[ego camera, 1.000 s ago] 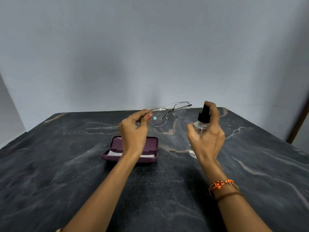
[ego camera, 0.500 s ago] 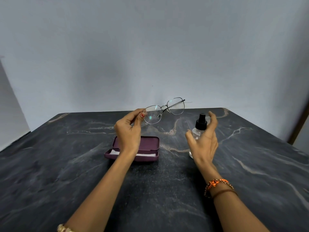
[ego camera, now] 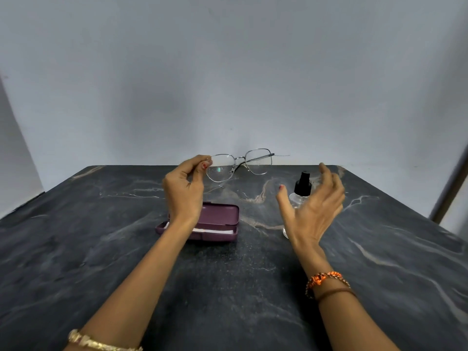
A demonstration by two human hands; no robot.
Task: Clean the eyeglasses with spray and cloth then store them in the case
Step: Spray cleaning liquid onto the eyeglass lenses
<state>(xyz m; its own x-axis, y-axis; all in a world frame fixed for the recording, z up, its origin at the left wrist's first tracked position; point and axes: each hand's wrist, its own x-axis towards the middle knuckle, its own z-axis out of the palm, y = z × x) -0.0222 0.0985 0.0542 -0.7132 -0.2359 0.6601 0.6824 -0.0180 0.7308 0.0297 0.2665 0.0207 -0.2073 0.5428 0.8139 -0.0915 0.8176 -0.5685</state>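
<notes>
A person's two bare arms reach over a dark marbled tabletop [ego camera: 76,249] in front of a plain grey wall. The left hand [ego camera: 183,191] is raised, its fingers [ego camera: 206,165] pinching the glasses [ego camera: 240,164] by the outer edge of one lens, so the wire frame juts out to the right in the air with both lenses clear of skin, probably to keep them free for spraying and wiping. The right hand [ego camera: 314,209] hovers with fingers spread wide and holding nothing, just in front of the spray bottle [ego camera: 300,191], which stands upright on the tabletop with its black nozzle up; whether skin touches the bottle cannot be told. Below the left wrist lies the maroon case [ego camera: 220,221], open, with a pale strip inside that may be the cloth, ready for storing the glasses later
</notes>
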